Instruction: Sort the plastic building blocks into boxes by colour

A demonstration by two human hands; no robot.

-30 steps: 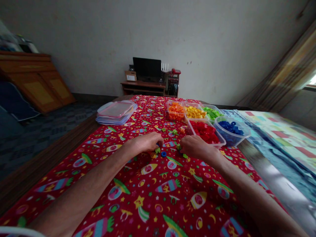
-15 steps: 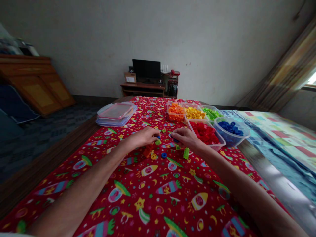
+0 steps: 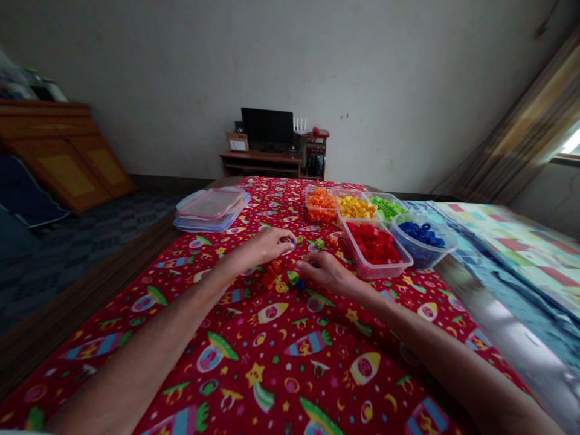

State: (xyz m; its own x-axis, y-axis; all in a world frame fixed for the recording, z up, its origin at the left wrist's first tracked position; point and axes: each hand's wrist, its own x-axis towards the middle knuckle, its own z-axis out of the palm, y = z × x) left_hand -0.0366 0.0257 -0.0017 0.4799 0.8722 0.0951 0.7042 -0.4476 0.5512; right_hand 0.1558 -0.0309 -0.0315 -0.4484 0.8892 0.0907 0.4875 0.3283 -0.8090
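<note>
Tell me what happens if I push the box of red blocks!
The red box would probably slide rather than roll, because it has straight sides and sits flat on the tablecloth. Its see-through walls look thin, so they might bend a little. It's open and full of loose red blocks, so tipping it would likely spill some.

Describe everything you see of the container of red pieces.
The container looks like clear plastic, rectangular with rounded corners. Open on top, it sits upright on the red printed cloth, holding many red pieces. The right hand is apart, left of it; a round tub stands close on its other side, whether touching is hard to tell.
</note>
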